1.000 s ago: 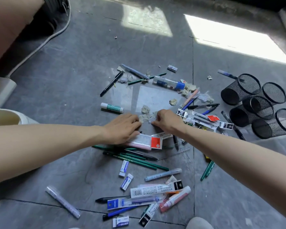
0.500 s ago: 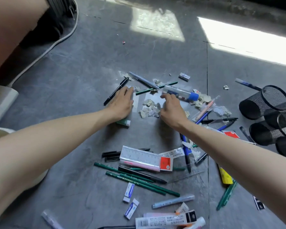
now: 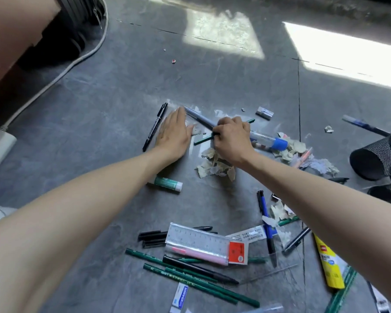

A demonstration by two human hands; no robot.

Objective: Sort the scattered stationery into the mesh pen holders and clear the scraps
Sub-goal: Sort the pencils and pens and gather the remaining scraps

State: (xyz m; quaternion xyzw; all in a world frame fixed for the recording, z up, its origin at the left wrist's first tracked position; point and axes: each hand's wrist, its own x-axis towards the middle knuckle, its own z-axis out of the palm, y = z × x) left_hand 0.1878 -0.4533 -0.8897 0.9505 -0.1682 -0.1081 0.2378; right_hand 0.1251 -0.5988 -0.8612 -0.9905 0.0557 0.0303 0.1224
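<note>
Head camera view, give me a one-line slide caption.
Left hand flat on the floor, right hand curled over paper scraps, pens scattered around, mesh holders nearby.

From over here I count two mesh pen holders point(image 3: 379, 154) in sight, one clear ruler point(image 3: 201, 241), two erasers point(image 3: 264, 112), one green glue stick point(image 3: 167, 182), one yellow tube point(image 3: 327, 260), and roughly eight green pencils point(image 3: 145, 257), give or take.

The mesh pen holders point(image 3: 379, 154) run off the right edge. The right hand point(image 3: 231, 137) covers the middle of a green pencil point(image 3: 202, 140), and whether its curled fingers point(image 3: 221, 129) pinch it is unclear. The left forearm point(image 3: 99, 199) hides one end of the glue stick point(image 3: 168, 182).
</note>
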